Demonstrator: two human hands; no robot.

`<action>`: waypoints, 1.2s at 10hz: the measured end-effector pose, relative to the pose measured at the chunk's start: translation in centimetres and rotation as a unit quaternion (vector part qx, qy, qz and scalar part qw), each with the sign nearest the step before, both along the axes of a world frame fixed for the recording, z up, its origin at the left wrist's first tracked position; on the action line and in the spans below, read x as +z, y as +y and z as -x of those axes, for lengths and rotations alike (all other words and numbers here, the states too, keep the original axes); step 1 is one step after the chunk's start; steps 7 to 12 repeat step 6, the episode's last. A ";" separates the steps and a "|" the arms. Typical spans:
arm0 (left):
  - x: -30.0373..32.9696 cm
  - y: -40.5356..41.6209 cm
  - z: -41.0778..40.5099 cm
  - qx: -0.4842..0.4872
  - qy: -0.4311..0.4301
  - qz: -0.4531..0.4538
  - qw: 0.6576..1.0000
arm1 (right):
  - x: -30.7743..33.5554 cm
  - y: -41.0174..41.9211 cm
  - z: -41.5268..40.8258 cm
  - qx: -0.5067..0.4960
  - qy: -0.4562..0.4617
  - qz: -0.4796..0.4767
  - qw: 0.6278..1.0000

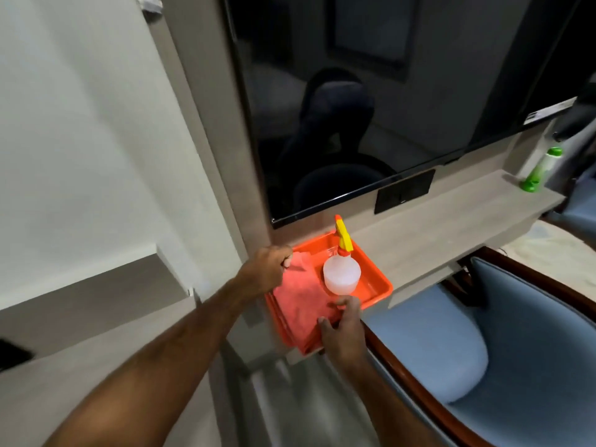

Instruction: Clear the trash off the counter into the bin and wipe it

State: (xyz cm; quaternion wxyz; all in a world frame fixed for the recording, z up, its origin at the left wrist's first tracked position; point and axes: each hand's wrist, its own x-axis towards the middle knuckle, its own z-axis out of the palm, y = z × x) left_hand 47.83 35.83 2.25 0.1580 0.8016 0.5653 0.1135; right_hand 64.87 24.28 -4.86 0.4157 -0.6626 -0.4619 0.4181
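Note:
An orange tray (375,293) sits at the left end of the grey counter (435,221), overhanging its front edge. A pink cloth (301,300) lies folded in the tray's left half. A clear spray bottle (341,272) with a yellow and orange trigger stands in the right half. My left hand (266,269) pinches the cloth's far corner. My right hand (343,330) grips the tray's near edge, thumb on the cloth. No bin is in view.
A dark screen (354,108) hangs on the wall above the counter, with a black socket plate (404,191) under it. A green-capped bottle (540,171) stands at the counter's far right. A blue padded chair (483,333) with a wooden frame is tucked under the counter.

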 end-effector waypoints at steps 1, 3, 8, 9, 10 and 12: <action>-3.0 3.4 -0.2 0.025 0.010 0.021 0.999 | -1.2 4.8 0.6 0.066 -0.072 -0.007 0.995; -8.0 4.9 0.1 0.004 0.178 0.097 0.979 | -2.9 9.9 2.0 0.217 -0.208 0.108 0.948; -4.7 -1.0 6.4 -0.020 0.181 -0.122 0.976 | 1.8 9.1 5.6 0.377 -0.584 0.071 0.715; -4.7 -1.0 6.4 -0.020 0.181 -0.122 0.976 | 1.8 9.1 5.6 0.377 -0.584 0.071 0.715; -4.7 -1.0 6.4 -0.020 0.181 -0.122 0.976 | 1.8 9.1 5.6 0.377 -0.584 0.071 0.715; -4.7 -1.0 6.4 -0.020 0.181 -0.122 0.976 | 1.8 9.1 5.6 0.377 -0.584 0.071 0.715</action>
